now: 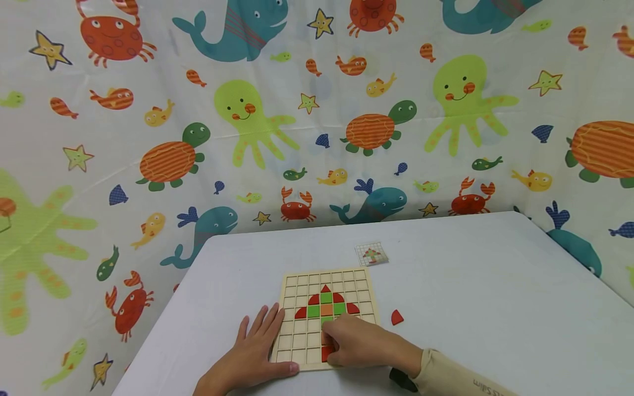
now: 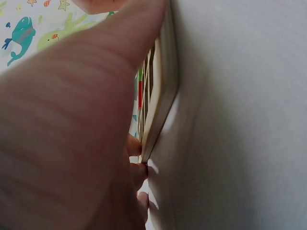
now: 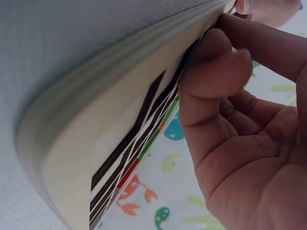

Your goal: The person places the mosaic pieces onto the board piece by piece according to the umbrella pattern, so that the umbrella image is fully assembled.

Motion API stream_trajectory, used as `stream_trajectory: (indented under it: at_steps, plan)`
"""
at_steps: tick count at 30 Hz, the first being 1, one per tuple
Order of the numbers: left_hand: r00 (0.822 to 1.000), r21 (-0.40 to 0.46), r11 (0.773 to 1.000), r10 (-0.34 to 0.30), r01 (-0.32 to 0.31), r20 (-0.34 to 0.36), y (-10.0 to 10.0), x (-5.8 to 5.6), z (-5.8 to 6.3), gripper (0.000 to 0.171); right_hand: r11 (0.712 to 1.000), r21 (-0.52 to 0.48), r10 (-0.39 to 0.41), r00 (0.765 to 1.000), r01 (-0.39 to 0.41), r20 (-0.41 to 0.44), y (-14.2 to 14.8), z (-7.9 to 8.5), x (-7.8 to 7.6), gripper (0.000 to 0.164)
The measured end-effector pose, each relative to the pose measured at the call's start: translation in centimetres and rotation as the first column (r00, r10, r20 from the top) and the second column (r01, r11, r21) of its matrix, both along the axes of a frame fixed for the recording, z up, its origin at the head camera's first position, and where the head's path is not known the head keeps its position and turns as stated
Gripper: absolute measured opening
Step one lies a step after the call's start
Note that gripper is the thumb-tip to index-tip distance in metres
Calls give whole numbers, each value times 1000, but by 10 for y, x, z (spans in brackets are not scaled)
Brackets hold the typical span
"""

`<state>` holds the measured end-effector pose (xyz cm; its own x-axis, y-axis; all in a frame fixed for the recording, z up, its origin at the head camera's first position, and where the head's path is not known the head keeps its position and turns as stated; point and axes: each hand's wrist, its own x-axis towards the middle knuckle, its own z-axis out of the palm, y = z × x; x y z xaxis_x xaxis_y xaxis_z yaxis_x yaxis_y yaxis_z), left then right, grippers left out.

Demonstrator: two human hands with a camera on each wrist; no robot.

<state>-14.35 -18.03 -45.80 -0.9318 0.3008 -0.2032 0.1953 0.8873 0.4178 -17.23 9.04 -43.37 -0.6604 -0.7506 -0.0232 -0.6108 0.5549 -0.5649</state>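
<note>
A pale wooden grid board (image 1: 292, 342) lies on the table, with red, green and orange pieces in a mushroom- or arrow-like pattern. My left hand (image 1: 255, 349) lies spread along its left side, thumb at the near edge; in the left wrist view its fingertips (image 2: 139, 172) touch the board's edge. Over the lower right part of the board, my right hand (image 1: 361, 344) has its fingers curled, thumb and forefinger at a red piece (image 1: 326, 353) in the nearest row. That piece is partly hidden by the hand. In the right wrist view the curled fingers (image 3: 211, 81) stand right at the board's surface.
A loose red quarter-circle piece (image 1: 397, 317) lies on the white table (image 1: 470, 286) to the right of the board. Behind the board is a small pattern card (image 1: 371, 254). A sea-animal curtain (image 1: 317, 121) hangs past the table's far edge.
</note>
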Motion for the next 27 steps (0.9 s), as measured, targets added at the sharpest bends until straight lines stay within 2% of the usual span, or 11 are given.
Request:
stream_trajectory:
  at_steps: [17, 23, 27]
  plan:
    - [1000, -9, 1000, 17, -17, 0, -1, 2, 0, 127, 1000, 14, -9, 999, 9, -40, 0, 2, 3, 24]
    - [1000, -4, 1000, 25, -25, 17, 0, 2, 1, 129, 999, 37, -23, 999, 25, -39, 5, 8, 2, 45]
    - [999, -8, 999, 34, -34, 32, 2, 2, 0, 130, 1000, 15, 1, 999, 0, -48, 14, 13, -3, 47]
